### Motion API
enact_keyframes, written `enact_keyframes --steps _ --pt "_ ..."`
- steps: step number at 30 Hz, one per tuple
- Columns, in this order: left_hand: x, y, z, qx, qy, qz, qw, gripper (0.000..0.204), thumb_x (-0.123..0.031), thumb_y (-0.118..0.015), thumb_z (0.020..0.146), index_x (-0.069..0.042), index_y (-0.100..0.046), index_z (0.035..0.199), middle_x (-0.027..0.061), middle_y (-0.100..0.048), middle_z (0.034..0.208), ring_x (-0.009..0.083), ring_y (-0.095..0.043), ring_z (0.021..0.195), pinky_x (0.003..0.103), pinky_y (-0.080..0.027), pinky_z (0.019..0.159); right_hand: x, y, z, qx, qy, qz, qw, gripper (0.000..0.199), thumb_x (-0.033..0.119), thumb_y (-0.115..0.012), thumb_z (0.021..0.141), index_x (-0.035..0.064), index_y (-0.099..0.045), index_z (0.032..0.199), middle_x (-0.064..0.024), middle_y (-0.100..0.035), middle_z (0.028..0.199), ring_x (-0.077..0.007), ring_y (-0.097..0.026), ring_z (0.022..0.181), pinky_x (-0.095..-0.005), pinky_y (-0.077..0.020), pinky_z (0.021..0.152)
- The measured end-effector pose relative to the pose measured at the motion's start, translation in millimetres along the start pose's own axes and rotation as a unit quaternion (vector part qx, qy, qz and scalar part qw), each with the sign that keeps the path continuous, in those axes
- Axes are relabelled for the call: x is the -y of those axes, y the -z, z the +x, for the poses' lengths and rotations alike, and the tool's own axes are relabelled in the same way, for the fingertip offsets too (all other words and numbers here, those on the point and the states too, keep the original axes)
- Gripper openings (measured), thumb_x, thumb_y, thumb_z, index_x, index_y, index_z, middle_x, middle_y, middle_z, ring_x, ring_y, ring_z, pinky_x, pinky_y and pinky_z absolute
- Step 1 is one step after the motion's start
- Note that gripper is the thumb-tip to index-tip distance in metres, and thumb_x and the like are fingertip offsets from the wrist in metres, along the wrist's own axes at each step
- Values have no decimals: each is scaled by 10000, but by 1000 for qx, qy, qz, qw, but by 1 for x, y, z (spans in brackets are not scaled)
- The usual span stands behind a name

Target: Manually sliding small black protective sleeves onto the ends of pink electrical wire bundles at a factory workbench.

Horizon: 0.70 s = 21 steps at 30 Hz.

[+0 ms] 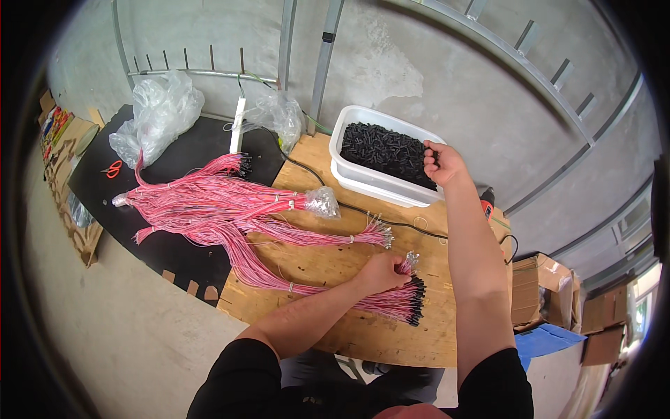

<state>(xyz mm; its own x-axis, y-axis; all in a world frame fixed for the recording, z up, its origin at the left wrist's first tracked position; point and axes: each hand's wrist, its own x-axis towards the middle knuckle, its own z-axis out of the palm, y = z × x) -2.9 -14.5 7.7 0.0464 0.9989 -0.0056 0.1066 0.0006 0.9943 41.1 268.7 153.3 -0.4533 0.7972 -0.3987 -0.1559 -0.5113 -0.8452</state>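
Observation:
My left hand point(383, 273) is closed around a few pink wires whose bare metal ends point(412, 260) stick out past the fingers. Under and beside it lies a wire bundle point(380, 302) with black sleeves point(418, 300) on its ends. At the right end of a white plastic tub point(342, 126), my right hand point(444, 165) is held with curled fingers over the black sleeve pieces point(384, 150) filling it. Whatever those fingertips pinch is too small to make out. Another pink bundle point(314, 232) with uncovered metal ends lies just behind my left hand.
More pink wires point(202, 192) spread leftward over a black mat point(105, 157). Clear plastic bags point(164, 108), a white power strip point(238, 126) and orange scissors point(112, 169) lie at the back left. A red-and-black heat gun point(487, 201) is right of the tub. Cardboard boxes point(544, 290) stand at right.

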Motion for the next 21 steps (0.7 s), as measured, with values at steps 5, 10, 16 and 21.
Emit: enact_keyframes --steps 5,10,16,21 --pt "-2 -1 -4 -5 -4 10 1000 147 -109 -771 850 5 -685 882 69 -713 727 124 -691 648 293 -518 599 -2 9 5 59 13 51 997 114 113 -554 982 54 -611 1061 0 -497 733 -92 -411 579 -199 -296 443" --pt "-6 -2 -5 16 18 -37 999 122 -98 -771 853 -9 -693 881 46 -697 717 96 -656 621 268 -501 577 2 11 -13 64 30 214 974 133 97 -542 995 27 -584 1101 -19 -514 752 -98 -420 585 -198 -315 448" --pt "16 -3 7 19 34 -203 978 59 -8 -753 837 -12 -698 855 -13 -659 745 60 -588 648 239 -466 576 -29 25 -106 205 95 120 967 197 83 -531 1018 5 -548 1198 -49 -562 869 -89 -464 655 -193 -354 488" --pt "24 -2 14 11 -27 -166 986 134 -102 -767 842 9 -722 902 22 -682 719 78 -601 612 243 -478 567 -100 91 -168 101 66 28 992 137 115 -605 993 37 -608 1105 -34 -628 842 -65 -500 644 -182 -372 484"
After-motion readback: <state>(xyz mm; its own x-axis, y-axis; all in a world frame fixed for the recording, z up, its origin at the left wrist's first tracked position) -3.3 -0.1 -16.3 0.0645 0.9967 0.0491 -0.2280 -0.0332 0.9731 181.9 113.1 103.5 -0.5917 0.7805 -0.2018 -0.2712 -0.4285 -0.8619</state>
